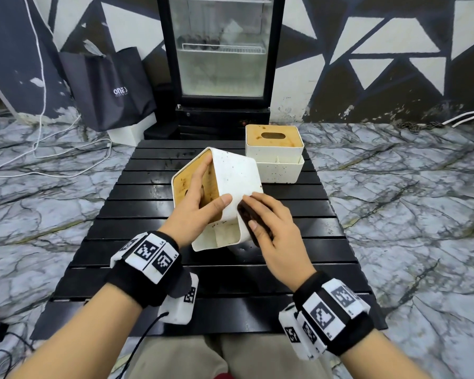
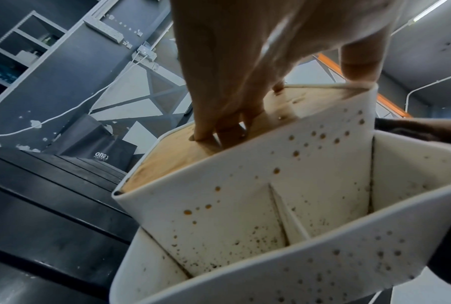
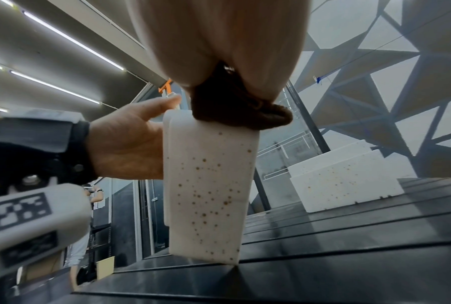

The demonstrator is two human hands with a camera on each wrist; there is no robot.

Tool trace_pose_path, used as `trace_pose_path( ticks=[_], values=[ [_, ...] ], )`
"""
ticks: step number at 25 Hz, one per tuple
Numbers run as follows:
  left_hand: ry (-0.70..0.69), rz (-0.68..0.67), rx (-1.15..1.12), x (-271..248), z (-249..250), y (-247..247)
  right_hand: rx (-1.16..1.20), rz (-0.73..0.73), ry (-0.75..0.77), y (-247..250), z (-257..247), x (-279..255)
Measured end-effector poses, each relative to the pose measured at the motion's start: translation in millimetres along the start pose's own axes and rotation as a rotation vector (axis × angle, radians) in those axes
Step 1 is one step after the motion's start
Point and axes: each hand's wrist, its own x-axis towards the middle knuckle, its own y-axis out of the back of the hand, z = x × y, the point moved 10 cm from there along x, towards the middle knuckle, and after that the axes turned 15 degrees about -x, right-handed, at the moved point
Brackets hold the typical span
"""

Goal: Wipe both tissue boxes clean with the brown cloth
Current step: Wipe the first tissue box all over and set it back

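The near tissue box (image 1: pixel 236 173), white with a wooden lid and brown spots, stands tilted on one lower edge on the black slatted table (image 1: pixel 148 277). My left hand (image 1: pixel 214 187) grips it, fingers on the lid by the slot (image 2: pixel 219 135) and thumb on the white side. My right hand (image 1: pixel 257 212) holds the bunched brown cloth (image 1: pixel 244 214) against the box's right face near its top edge (image 3: pixel 208 185). The cloth (image 3: pixel 235 111) shows under my fingers. The box's side pocket (image 2: pixel 323 216) is speckled inside. The second tissue box (image 1: pixel 274 149) stands upright behind, also spotted (image 3: pixel 344 185).
A glass-door fridge (image 1: pixel 219 50) stands beyond the table's far edge, with a black bag (image 1: pixel 110 86) to its left. White cables (image 1: pixel 39 149) trail over the marble floor. A black cord (image 1: pixel 148 332) hangs from my left wrist unit.
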Motion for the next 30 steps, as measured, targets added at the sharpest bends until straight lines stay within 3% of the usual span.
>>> trace_pose_path(
  ticks=[6,12,16,30],
  values=[
    [0.027,0.022,-0.012,2,-2,5,-0.014,0.001,0.044,-1,-3,20],
    [0.052,0.027,-0.009,-2,-1,9,-0.024,0.051,-0.046,0,14,21],
    [0.063,-0.01,0.006,-3,-1,2,-0.064,0.052,0.003,1,4,34],
    [0.064,-0.054,0.012,-8,3,-4,-0.052,0.03,-0.054,8,8,66]
  ],
)
